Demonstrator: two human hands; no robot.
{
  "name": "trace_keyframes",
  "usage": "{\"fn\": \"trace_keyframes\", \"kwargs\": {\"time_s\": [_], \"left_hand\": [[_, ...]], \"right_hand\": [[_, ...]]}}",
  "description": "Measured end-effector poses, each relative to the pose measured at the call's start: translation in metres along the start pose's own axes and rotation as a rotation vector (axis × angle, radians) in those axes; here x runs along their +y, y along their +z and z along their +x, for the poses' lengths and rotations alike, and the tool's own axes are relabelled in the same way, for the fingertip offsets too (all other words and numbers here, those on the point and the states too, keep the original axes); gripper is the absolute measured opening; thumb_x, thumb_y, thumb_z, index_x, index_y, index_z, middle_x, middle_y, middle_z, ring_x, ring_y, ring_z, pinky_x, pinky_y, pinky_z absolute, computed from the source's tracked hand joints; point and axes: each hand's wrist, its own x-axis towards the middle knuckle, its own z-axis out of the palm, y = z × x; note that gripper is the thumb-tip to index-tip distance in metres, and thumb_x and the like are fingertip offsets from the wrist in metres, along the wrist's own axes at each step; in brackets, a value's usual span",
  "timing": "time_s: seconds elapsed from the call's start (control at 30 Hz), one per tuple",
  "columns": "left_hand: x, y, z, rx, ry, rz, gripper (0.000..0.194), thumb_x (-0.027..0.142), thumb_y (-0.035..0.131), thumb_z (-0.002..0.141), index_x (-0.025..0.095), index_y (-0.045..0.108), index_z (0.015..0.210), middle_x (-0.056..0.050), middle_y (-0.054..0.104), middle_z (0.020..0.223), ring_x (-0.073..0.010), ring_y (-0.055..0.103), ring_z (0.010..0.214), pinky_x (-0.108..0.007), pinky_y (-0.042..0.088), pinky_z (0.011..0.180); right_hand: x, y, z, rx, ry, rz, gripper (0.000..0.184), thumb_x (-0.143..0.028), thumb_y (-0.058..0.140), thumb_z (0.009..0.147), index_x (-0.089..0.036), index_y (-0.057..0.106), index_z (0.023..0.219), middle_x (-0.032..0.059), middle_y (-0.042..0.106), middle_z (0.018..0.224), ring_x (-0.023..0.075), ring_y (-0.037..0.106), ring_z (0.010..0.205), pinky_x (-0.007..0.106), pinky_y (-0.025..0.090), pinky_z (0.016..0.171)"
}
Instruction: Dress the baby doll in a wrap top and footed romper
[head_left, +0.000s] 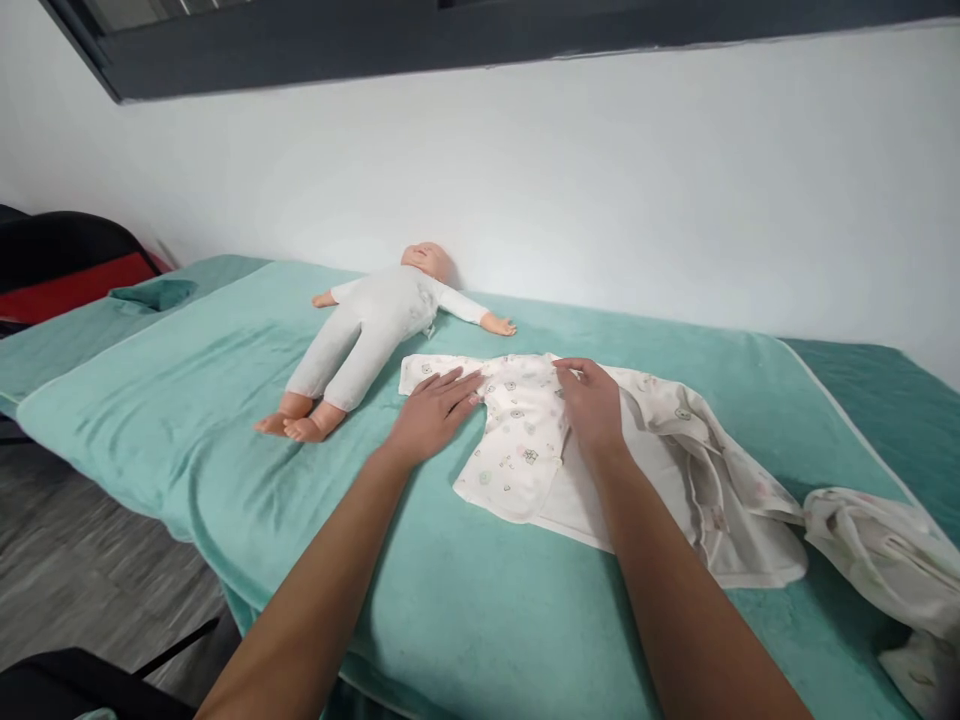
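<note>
We see the printed baby shirt (517,440) spread on the green cloth (450,600), to the right of the doll (375,310) and nearer to us than its head. Our left hand (435,415) lies flat, with the fingers stretched, upon the sleeve that points toward the doll. Our right hand (592,405) is at the shirt's upper front edge, farther from the doll; its fingers are close together, but we cannot tell if they pinch the fabric. The shirt's other half, partly folded, reaches away from the doll. Still farther from the doll, on this same side, lies a crumpled pale cloth (877,540). Behind the doll stands the white wall (600,180).
</note>
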Motion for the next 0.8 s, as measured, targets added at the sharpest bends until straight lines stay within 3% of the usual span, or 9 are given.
{"fn": "trace_keyframes", "kwargs": {"time_s": [0.17,0.33,0.4,0.5,0.6,0.67,0.73,0.8], "left_hand": [[-0.001,0.004,-0.001,0.048,-0.164,0.082,0.052,0.047,0.025,0.104,0.032,0.049,0.148,0.006,0.042,0.158,-0.0216,0.031,0.152,-0.047,0.019,0.126],[-0.008,0.014,0.002,0.266,-0.296,0.085,0.04,0.033,0.043,0.099,0.032,0.061,0.134,-0.002,0.051,0.153,-0.0297,0.039,0.147,-0.06,0.024,0.12],[-0.009,0.014,0.0,0.388,-0.276,0.045,0.034,0.025,0.049,0.095,0.03,0.067,0.123,-0.006,0.059,0.145,-0.0312,0.046,0.141,-0.061,0.026,0.118],[0.003,0.009,-0.012,0.485,-0.132,-0.07,0.026,0.023,0.049,0.095,0.023,0.071,0.108,-0.009,0.072,0.123,-0.028,0.061,0.122,-0.051,0.039,0.111],[0.029,0.005,-0.036,0.39,0.035,-0.256,0.025,0.033,0.049,0.098,0.022,0.07,0.106,-0.008,0.074,0.11,-0.0228,0.065,0.108,-0.04,0.05,0.097],[0.047,0.006,-0.053,0.269,0.149,-0.292,0.029,0.041,0.057,0.095,0.025,0.067,0.117,-0.007,0.071,0.12,-0.0231,0.063,0.114,-0.04,0.049,0.1],[0.06,0.009,-0.066,0.157,0.255,-0.252,0.045,0.048,0.067,0.088,0.028,0.061,0.129,-0.007,0.065,0.133,-0.025,0.058,0.123,-0.043,0.045,0.105],[0.066,0.014,-0.072,0.118,0.285,-0.208,0.055,0.05,0.071,0.085,0.028,0.058,0.133,-0.008,0.063,0.136,-0.0261,0.056,0.125,-0.044,0.044,0.105]], "right_hand": [[0.003,-0.002,0.005,0.117,0.062,0.17,0.025,-0.034,0.06,0.071,-0.021,0.07,0.091,-0.0053,0.052,0.062,0.0107,0.043,0.055,0.024,0.035,0.053],[0.004,-0.002,0.005,-0.029,0.119,0.228,0.026,-0.035,0.065,0.068,-0.021,0.069,0.089,-0.0005,0.065,0.078,0.0138,0.055,0.066,0.027,0.044,0.061],[0.002,-0.001,0.004,-0.102,0.139,0.278,0.026,-0.036,0.067,0.068,-0.021,0.069,0.089,0.0007,0.066,0.082,0.0152,0.058,0.069,0.028,0.045,0.062],[-0.002,-0.001,0.001,-0.153,0.152,0.349,0.027,-0.037,0.067,0.068,-0.021,0.068,0.09,0.0023,0.068,0.086,0.0172,0.06,0.073,0.029,0.047,0.062],[-0.004,-0.002,0.0,-0.161,0.153,0.387,0.027,-0.036,0.067,0.069,-0.021,0.067,0.09,0.0036,0.069,0.088,0.0185,0.062,0.078,0.029,0.048,0.063],[-0.004,-0.001,0.0,-0.171,0.157,0.4,0.026,-0.037,0.068,0.07,-0.02,0.067,0.09,0.0039,0.069,0.088,0.0188,0.063,0.079,0.029,0.049,0.063],[-0.005,0.0,-0.002,-0.202,0.166,0.428,0.028,-0.038,0.069,0.072,-0.021,0.067,0.093,0.0037,0.07,0.089,0.0185,0.064,0.078,0.029,0.049,0.063],[-0.008,0.002,-0.004,-0.272,0.172,0.503,0.031,-0.038,0.071,0.074,-0.021,0.067,0.1,0.0033,0.071,0.091,0.018,0.067,0.08,0.029,0.052,0.068]]}}
